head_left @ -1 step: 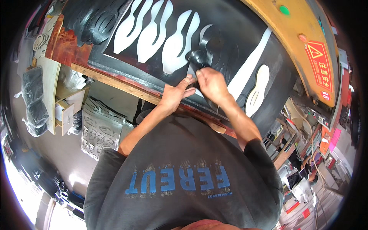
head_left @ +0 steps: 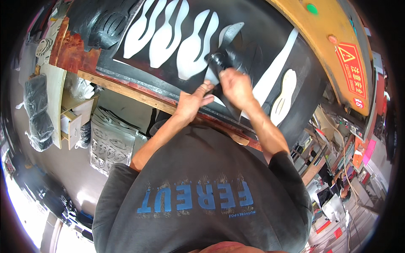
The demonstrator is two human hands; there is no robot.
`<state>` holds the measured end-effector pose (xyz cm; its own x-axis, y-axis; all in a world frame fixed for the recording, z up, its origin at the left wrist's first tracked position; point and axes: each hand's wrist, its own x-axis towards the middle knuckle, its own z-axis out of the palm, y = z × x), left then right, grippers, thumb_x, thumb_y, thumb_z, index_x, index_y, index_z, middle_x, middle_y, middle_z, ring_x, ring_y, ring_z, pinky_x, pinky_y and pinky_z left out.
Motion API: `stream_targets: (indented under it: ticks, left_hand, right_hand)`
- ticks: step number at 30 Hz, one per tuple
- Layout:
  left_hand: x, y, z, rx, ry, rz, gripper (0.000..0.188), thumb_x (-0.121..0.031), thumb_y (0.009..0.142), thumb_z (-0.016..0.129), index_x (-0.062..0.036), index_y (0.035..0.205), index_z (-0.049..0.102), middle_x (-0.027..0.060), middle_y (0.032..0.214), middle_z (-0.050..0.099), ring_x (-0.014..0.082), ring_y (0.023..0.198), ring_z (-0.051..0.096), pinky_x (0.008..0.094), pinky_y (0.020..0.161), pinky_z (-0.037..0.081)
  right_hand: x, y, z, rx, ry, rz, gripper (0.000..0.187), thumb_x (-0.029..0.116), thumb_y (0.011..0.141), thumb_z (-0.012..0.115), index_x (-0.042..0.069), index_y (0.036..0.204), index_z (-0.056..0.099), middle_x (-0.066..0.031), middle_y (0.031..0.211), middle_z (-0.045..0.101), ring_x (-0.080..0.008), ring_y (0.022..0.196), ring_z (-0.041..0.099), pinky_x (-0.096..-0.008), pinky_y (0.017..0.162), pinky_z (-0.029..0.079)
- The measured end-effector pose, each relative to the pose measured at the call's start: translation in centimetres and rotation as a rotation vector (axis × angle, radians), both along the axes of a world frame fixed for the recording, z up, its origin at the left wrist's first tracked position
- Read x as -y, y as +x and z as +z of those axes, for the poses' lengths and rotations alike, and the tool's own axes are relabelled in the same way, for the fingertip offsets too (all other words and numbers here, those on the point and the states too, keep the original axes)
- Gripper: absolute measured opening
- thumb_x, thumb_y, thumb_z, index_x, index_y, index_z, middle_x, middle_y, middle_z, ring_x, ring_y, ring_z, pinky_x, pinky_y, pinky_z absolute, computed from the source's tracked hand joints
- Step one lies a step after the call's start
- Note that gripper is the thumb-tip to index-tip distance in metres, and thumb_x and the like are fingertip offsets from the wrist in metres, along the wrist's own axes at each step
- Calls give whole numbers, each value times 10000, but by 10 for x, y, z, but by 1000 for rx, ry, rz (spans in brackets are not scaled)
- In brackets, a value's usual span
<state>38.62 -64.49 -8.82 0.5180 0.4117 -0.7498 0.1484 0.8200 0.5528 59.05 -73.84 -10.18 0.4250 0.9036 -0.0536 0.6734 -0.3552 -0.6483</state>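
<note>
A black sheet [head_left: 139, 80] covers the work surface, with several white spoon-like shapes [head_left: 164, 46] showing in it. My right hand [head_left: 238, 88] is closed around a dark piece with a glossy rounded end [head_left: 217, 60], beside the rightmost of these shapes. I cannot tell exactly what that piece is. Just beyond it a pale crescent [head_left: 231, 32] shows against the black. My left hand [head_left: 194, 100] rests at the sheet's near edge, fingers apart, their tips close to a small white patch [head_left: 212, 77] and my right hand. What lies under its fingertips is partly hidden.
A pale loose cut-out template [head_left: 283, 97] lies on the right, beside a long white strip [head_left: 276, 67]. A yellow machine beam [head_left: 329, 46] with a red warning sign crosses the upper right. Dark wrapped bundles [head_left: 37, 109] and a stack of patterned sheets [head_left: 110, 145] are on the left.
My right hand has shifted slightly away from me and to the right with the dark piece. The pale crescent beyond it shows wider. My left hand has barely moved.
</note>
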Motion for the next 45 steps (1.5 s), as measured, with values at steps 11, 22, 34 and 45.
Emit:
stream_targets:
  ticks: [11,22,34,45]
  left_hand:
    - [-27,-44,20,-270,414,-1104,541,-475,1038,721,57,976,797,129,829,780,199,727,697,409,752,570]
    - [-35,70,97,86,846,-524,413,-218,991,833,45,1254,655,125,1083,768,163,983,721,333,895,589]
    - [-69,46,96,45,546,-605,431,-207,1081,678,137,1331,609,207,1261,717,259,1129,760,351,999,622]
    - [-134,2,50,294,-142,-700,351,-2,1042,548,73,1378,614,169,1265,724,299,1171,756,493,1024,655]
  right_hand:
    - [35,185,113,-437,420,-553,216,260,1054,772,49,1034,732,-3,961,727,-108,859,696,-290,797,616]
    - [2,55,74,-1467,684,-365,331,153,1073,709,-14,1354,658,-151,1226,763,-245,1086,760,-439,953,646]
    - [-8,-33,91,-409,327,16,547,19,972,732,-1,1507,621,-199,1590,600,-281,1423,620,-367,1160,498]
    - [-34,-77,81,-366,146,-236,590,194,915,838,-28,1433,668,-220,1393,686,-372,1278,668,-424,1085,538]
